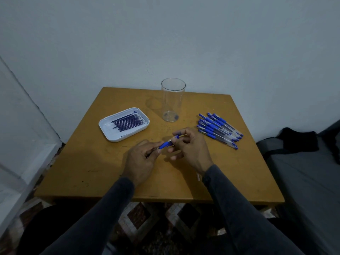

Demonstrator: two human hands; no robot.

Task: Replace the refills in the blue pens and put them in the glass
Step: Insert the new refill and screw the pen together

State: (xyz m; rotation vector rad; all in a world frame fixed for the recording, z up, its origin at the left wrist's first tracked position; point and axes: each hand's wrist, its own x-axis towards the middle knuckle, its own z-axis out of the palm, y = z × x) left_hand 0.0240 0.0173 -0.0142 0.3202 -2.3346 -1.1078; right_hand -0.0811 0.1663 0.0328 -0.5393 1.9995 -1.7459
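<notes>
— Blue pen [167,143], where is it?
— Above the middle of the wooden table [92,173], held between both hands. The left hand [141,162] pinches the blue grip end; the right hand [189,146] pinches the other end, fingers curled (a thin yellowish bit shows by those fingertips, too small to identify).
— And the glass [173,100]?
— Upright near the far edge, beyond the hands, no pens in it.
— Other pens?
— A heap of blue pens [219,128] lies right of the glass. Left of it, a white tray [110,135] holds dark refills [127,121].
</notes>
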